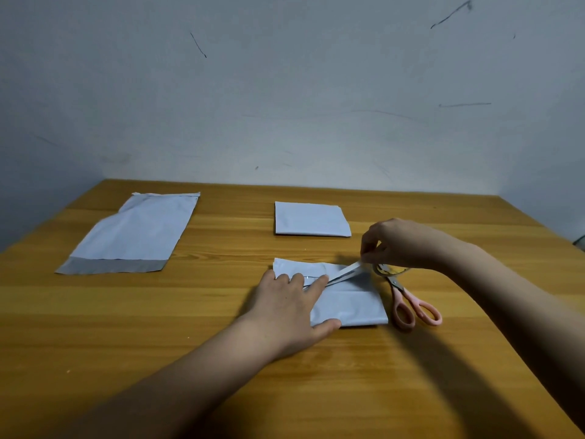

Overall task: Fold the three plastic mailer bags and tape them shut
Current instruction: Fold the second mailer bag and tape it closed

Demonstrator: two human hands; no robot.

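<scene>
A folded white mailer bag (351, 304) lies on the wooden table in front of me. My left hand (289, 304) presses flat on its left half, fingers spread. My right hand (399, 243) pinches one end of a strip of clear tape (343, 274) that stretches down-left to my left fingertips over the bag's fold. A second bag (311, 219), folded square, sits further back at the centre. A third bag (133, 234) lies unfolded and flat at the far left, its grey flap toward me.
Pink-handled scissors (408, 304) lie just right of the near bag, blades pointing away under my right hand. A clear tape roll (391, 270) seems to sit under my right wrist. The table (158, 327) ends at a scuffed white wall behind.
</scene>
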